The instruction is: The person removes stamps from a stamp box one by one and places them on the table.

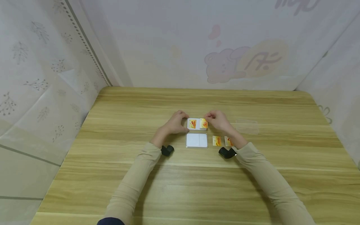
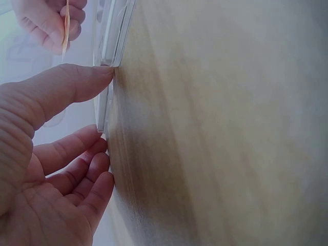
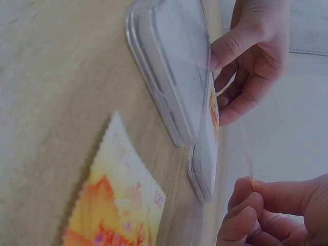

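My left hand (image 1: 175, 123) holds the left end of the farther shallow clear case (image 1: 198, 120), thumb at its near edge and fingers at its far edge. A red-and-yellow postage stamp (image 1: 192, 124) lies in the left half of that case's white insert. Between thumb and fingertips, my right hand (image 1: 218, 120) pinches another yellow stamp (image 1: 203, 123) over the right half. In the left wrist view this pinched stamp (image 2: 66, 28) shows edge-on, raised from the case. Nearer me lies a second case (image 1: 196, 140) with a white two-part insert and no stamp on it.
Two more stamps, a yellow one (image 1: 216, 141) and a red-and-yellow one (image 1: 227, 141), lie on the wooden table (image 1: 180, 187) right of the nearer case. A clear plastic piece (image 1: 247, 127) lies beyond my right forearm. Fabric walls stand behind the table and at its sides.
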Motion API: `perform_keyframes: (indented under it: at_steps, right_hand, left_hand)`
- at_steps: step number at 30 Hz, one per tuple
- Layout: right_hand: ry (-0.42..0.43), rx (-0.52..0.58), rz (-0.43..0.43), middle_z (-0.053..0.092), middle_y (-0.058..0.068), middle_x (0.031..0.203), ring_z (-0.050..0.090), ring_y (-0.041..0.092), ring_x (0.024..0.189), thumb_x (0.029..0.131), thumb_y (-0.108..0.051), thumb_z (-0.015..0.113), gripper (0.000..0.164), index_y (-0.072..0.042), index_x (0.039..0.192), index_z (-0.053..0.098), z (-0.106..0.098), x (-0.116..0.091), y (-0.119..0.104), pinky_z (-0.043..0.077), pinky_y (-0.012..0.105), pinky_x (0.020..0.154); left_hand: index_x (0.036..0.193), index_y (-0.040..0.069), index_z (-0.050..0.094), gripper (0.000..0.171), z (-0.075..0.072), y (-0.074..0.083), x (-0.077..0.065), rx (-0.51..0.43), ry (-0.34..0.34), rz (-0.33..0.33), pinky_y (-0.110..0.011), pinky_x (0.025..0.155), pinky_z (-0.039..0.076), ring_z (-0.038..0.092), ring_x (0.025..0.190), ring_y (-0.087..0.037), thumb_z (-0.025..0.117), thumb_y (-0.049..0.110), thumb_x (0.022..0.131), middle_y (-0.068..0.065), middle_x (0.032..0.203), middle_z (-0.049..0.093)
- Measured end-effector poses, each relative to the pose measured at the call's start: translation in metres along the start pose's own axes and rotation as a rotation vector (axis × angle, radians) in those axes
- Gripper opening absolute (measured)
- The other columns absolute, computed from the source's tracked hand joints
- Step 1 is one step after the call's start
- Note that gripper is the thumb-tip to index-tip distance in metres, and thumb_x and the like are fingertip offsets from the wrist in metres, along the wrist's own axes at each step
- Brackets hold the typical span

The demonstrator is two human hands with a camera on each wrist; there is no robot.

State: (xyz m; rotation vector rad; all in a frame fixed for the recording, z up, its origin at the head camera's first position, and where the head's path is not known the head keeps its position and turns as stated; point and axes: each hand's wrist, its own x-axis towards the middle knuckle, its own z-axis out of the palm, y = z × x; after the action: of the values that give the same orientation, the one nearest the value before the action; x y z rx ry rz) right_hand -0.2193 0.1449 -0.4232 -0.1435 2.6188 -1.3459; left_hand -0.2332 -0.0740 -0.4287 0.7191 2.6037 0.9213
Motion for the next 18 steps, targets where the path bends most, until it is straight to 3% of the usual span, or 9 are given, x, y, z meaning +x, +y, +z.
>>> perform_keyframes:
  at_steps: [18]
  right_hand:
    - [-0.026,0.031,0.031,0.060,0.014,0.094,0.047,0.021,0.082,0.095,-0.010,0.053,0.020,0.005,0.101,0.063,-0.012,-0.005,0.006,0.040,0.027,0.068]
  left_hand:
    - [0.121,-0.006,0.054,0.054,0.000,-0.001,0.000,0.001,-0.005,0.001,-0.041,0.106,0.030,0.038,0.122,-0.033,0.076,0.012,0.075,-0.019,0.128,0.044]
